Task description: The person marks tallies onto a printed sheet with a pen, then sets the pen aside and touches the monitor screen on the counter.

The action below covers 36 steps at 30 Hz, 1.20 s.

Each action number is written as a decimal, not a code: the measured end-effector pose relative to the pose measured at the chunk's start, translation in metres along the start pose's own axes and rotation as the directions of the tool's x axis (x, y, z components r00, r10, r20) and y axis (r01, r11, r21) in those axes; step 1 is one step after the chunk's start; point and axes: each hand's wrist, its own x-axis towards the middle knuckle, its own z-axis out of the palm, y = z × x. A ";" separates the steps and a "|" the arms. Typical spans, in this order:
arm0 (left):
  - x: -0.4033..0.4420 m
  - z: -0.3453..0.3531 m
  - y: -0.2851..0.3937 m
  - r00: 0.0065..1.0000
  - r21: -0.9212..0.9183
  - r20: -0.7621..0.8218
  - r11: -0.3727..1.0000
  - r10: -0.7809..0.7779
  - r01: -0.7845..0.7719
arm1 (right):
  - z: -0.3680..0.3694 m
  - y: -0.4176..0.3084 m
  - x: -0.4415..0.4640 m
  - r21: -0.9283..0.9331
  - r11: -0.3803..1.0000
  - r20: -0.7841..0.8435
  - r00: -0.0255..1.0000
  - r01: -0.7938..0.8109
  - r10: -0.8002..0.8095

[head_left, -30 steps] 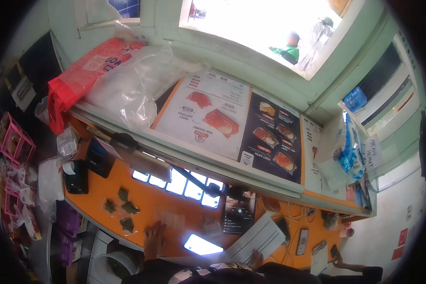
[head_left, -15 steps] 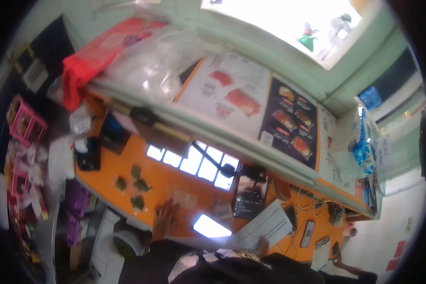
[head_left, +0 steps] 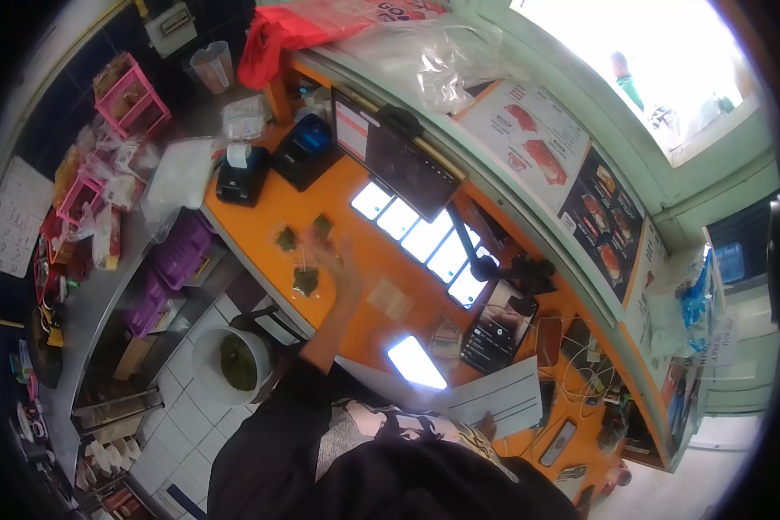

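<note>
My left hand (head_left: 342,270) reaches over the orange counter with its fingers apart, slightly blurred, beside small green packets (head_left: 305,280). Three packets show; the hand may cover another. No object is visible in this hand. My right hand (head_left: 488,426), mostly hidden by my body, has its fingers on the near edge of a white lined paper (head_left: 503,399) and appears to grip it. A phone with a bright screen (head_left: 417,362) lies between my hands. Clear plastic (head_left: 390,299) lies right of my left hand.
Several lit screens (head_left: 425,238) stand under the shelf beside a monitor (head_left: 394,156). A black printer (head_left: 242,176) sits at the counter's far left. A white bucket (head_left: 231,367) stands on the floor at left. Cables (head_left: 594,373) and another phone (head_left: 557,443) are at right.
The view has swung left. My left hand has lifted from the counter beside the packets and moved over them. My right hand stays at the paper. The co-worker's arm at right has left view.
</note>
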 end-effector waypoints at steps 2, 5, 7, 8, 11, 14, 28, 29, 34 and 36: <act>0.056 0.041 0.021 0.896 -0.337 0.062 0.836 -0.439 0.433 | -0.031 -0.021 0.017 0.082 0.979 0.112 0.978 -0.188 0.179; 0.100 0.066 0.064 0.612 -0.343 0.569 0.519 -0.549 0.783 | -0.012 -0.019 0.011 -0.033 0.999 -0.182 0.983 -0.032 0.026; 0.098 0.079 0.100 0.640 -0.403 0.634 0.520 -0.434 0.753 | -0.029 -0.027 0.017 0.075 0.986 -0.048 0.987 -0.151 0.155; 0.095 0.085 0.112 0.658 -0.461 0.684 0.511 -0.316 0.725 | -0.038 -0.033 0.021 0.164 0.946 0.104 0.958 -0.280 0.266; 0.090 0.097 0.107 0.754 -0.368 0.434 0.667 -0.492 0.648 | -0.017 -0.014 0.009 0.123 0.973 0.148 0.973 -0.193 0.174; 0.088 0.101 0.094 0.785 -0.149 0.165 0.772 -0.597 0.618 | -0.052 -0.036 0.023 0.250 0.930 0.212 0.952 -0.270 0.220; 0.074 0.074 0.046 0.935 -0.247 -0.151 0.928 -0.321 0.279 | -0.050 -0.041 0.021 0.358 0.880 0.114 0.950 -0.313 0.292; 0.060 0.060 0.042 0.946 -0.206 -0.227 0.961 -0.232 0.187 | -0.061 -0.047 0.026 0.321 0.887 0.167 0.942 -0.331 0.291; -0.043 -0.032 -0.021 0.970 0.214 0.232 0.968 0.080 -0.131 | -0.055 -0.042 0.025 0.223 0.929 0.219 0.944 -0.296 0.248; -0.080 -0.069 -0.055 0.884 0.360 0.448 0.877 0.136 -0.318 | -0.041 -0.034 0.020 0.198 0.951 0.161 0.965 -0.237 0.206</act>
